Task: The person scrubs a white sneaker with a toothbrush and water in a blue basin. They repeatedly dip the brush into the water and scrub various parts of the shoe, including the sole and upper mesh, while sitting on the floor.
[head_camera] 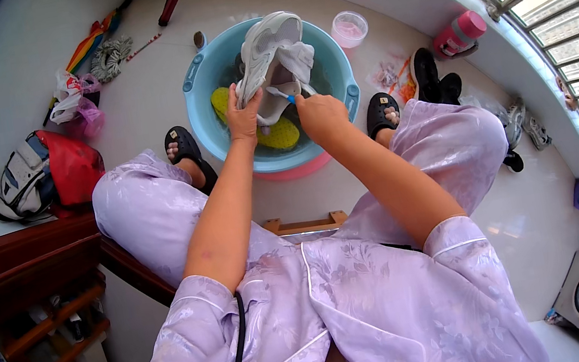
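Observation:
My left hand (246,114) grips a white sneaker (269,50) by its sole side and heel, holding it tilted over a light blue plastic basin (200,121). In my right hand (323,114) is a toothbrush (281,93) with a blue and white handle; its head lies at the shoe's opening, near the heel collar. The sneaker's tongue is folded outward. Yellow insoles (279,135) sit in the water below, one partly behind my left hand. A dark object, mostly covered by the shoe, shows at the basin's left inside.
A clear tub of pink contents (349,29) stands right of the basin, and a scrub brush (199,40) at its upper left. Black shoes (425,74) and a pink bottle (460,33) are by the window wall. Bags (73,170) lie at left.

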A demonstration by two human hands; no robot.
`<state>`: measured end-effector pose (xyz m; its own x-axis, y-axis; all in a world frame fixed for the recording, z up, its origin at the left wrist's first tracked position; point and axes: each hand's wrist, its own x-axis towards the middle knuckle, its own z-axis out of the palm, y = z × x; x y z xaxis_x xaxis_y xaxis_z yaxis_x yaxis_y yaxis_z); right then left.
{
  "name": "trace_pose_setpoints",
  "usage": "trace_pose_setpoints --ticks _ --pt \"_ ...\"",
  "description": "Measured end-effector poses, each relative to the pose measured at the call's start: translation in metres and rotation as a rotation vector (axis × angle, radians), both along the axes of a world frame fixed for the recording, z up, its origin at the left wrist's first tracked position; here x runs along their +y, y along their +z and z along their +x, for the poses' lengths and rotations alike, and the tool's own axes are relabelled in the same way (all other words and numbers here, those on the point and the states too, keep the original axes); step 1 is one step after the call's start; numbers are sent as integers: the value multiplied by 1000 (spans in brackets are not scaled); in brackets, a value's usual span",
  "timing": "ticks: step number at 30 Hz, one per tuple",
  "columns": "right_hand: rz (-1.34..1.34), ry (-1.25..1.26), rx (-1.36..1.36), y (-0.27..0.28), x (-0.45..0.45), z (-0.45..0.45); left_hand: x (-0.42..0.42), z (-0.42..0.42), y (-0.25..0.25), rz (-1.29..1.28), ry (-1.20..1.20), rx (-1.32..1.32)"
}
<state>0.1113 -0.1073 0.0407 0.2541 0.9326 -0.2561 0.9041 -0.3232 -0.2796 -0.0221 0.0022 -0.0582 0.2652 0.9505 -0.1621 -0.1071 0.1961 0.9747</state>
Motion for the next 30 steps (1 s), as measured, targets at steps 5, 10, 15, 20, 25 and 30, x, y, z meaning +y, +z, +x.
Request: trace_pose_setpoints --ticks 5,10,15,20,25,30 --pt "-14 148 84 -23 0 -10 7 3 -11 258 -55 87" --pt "-133 -321 1105 -43 21 -8 21 3 -18 255 -47 -12" --pt "-341 -295 915 -18 11 -4 21 6 -31 503 51 225" --pt "-49 222 -254 22 20 12 9 8 -29 503 146 439" --pt "-107 0 -338 43 22 29 -3 11 -12 477 251 523" --pt "-140 105 -227 9 -9 -23 -6 24 0 228 301 663"
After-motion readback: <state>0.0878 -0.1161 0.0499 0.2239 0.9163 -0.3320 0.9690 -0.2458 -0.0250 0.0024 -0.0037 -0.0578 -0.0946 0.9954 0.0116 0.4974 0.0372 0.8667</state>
